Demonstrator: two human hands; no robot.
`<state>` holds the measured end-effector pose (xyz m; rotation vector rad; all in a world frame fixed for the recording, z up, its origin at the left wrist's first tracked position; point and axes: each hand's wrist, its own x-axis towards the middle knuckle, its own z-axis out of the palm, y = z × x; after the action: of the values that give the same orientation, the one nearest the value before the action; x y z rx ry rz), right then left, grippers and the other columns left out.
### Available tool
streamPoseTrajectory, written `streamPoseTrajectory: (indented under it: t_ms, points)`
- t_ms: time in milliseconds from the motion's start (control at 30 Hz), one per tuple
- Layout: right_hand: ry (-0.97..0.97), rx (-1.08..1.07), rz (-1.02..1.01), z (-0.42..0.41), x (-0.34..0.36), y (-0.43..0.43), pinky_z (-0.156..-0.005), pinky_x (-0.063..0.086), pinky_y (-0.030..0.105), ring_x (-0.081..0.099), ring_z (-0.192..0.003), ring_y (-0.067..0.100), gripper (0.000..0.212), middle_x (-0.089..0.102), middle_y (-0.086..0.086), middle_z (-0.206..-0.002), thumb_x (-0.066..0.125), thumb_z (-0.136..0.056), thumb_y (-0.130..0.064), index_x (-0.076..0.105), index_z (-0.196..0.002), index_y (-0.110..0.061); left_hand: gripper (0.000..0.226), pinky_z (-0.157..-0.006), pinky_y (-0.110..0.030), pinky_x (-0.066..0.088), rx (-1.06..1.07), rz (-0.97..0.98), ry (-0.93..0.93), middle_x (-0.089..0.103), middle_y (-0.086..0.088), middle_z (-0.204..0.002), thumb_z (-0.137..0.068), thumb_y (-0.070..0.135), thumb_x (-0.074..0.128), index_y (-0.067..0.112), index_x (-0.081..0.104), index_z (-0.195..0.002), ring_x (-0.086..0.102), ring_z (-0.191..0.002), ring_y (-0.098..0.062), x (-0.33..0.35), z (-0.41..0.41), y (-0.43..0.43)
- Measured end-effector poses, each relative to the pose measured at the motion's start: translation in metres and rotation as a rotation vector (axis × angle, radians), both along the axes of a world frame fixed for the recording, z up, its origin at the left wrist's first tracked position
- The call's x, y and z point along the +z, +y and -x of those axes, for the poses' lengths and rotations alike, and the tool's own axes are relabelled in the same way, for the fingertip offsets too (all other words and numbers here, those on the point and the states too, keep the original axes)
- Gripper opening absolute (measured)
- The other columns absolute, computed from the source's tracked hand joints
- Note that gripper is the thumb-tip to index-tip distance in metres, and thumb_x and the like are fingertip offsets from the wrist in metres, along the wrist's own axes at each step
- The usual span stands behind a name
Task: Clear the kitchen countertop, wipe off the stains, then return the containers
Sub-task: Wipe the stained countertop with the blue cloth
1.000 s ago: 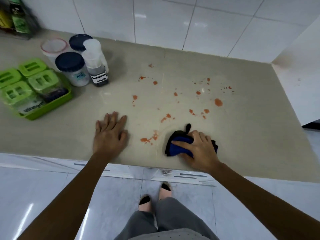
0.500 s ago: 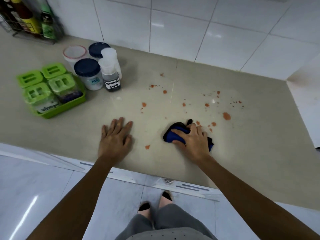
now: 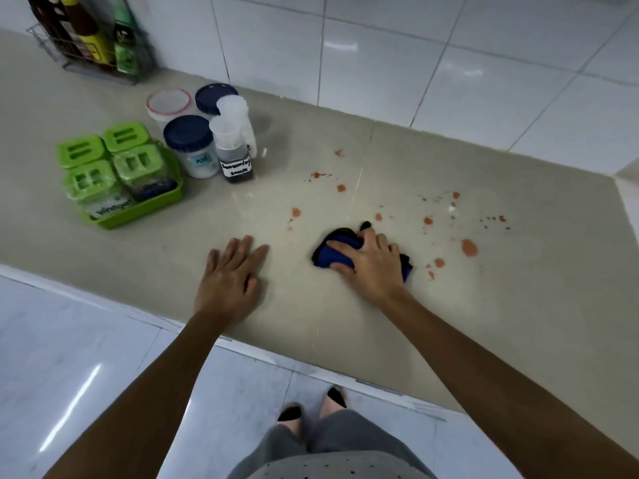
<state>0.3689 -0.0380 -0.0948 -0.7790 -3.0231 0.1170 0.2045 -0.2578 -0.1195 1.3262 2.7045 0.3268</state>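
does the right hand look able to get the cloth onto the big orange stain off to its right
Probably yes: the right hand grips the blue cloth, and nothing stands on the countertop between it and the big orange stain.

Blue, seemingly black-edged cloth (image 3: 333, 255); orange stains (image 3: 469, 247)

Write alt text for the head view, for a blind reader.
A right hand grips a blue cloth on a beige countertop spattered with orange-red stains, while the left hand rests flat beside it. Jars and a green tray of containers stand far left.
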Motion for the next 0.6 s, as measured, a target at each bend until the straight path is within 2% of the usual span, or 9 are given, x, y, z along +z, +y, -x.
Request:
streamPoseTrajectory:
  t_ms: [167, 333, 433, 500, 600]
  points:
    - [0.121, 0.030, -0.118, -0.046, -0.012, -0.005, -0.067, 0.047, 0.041, 0.057, -0.082, 0.033, 0.043, 0.059, 0.013, -0.102, 0.033, -0.087, -0.061, 0.058, -0.118, -0.045, 0.064, -0.117, -0.043, 0.005, 0.011, 0.001, -0.001, 0.019, 0.004, -0.158, -0.083, 0.039, 0.018, 0.036, 0.027, -0.147, 0.012, -0.146, -0.019, -0.002, 0.000, -0.001]
    - [0.114, 0.198, -0.083, -0.008, -0.012, -0.039, -0.063, 0.044, 0.036, 0.058, -0.080, 0.027, 0.040, 0.061, 0.009, -0.101, 0.041, -0.083, -0.061, 0.060, -0.114, -0.046, 0.066, -0.117, -0.042, 0.002, 0.013, 0.020, -0.003, 0.016, 0.004, -0.158, -0.083, 0.040, 0.017, 0.036, 0.025, -0.147, 0.009, -0.147, -0.018, -0.002, 0.000, -0.001]
    - [0.089, 0.147, -0.095, 0.030, -0.005, -0.014, -0.072, 0.044, 0.041, 0.056, -0.093, 0.030, 0.041, 0.057, 0.013, -0.115, 0.051, -0.085, -0.059, 0.055, -0.123, -0.046, 0.067, -0.117, -0.042, 0.000, 0.007, 0.043, 0.000, 0.011, 0.004, -0.158, -0.082, 0.041, 0.013, 0.036, 0.020, -0.148, 0.005, -0.147, -0.018, 0.000, -0.001, -0.001]
    - [0.027, 0.082, -0.052, 0.038, 0.000, 0.014, -0.084, 0.040, 0.045, 0.049, -0.106, 0.032, 0.044, 0.047, 0.015, -0.129, 0.045, -0.089, -0.058, 0.045, -0.132, -0.048, 0.068, -0.117, -0.041, -0.003, -0.006, 0.064, -0.005, 0.006, 0.005, -0.159, -0.082, 0.042, 0.009, 0.036, 0.015, -0.149, 0.000, -0.147, -0.017, 0.003, -0.001, 0.000]
    - [0.039, -0.026, -0.052, 0.024, 0.001, 0.040, -0.087, 0.040, 0.045, 0.048, -0.107, 0.034, 0.044, 0.045, 0.016, -0.131, 0.045, -0.091, -0.057, 0.044, -0.134, -0.046, 0.068, -0.117, -0.040, -0.007, 0.026, 0.049, -0.018, 0.001, 0.006, -0.158, -0.082, 0.042, 0.009, 0.037, 0.013, -0.149, -0.005, -0.146, -0.015, 0.004, -0.001, 0.001]
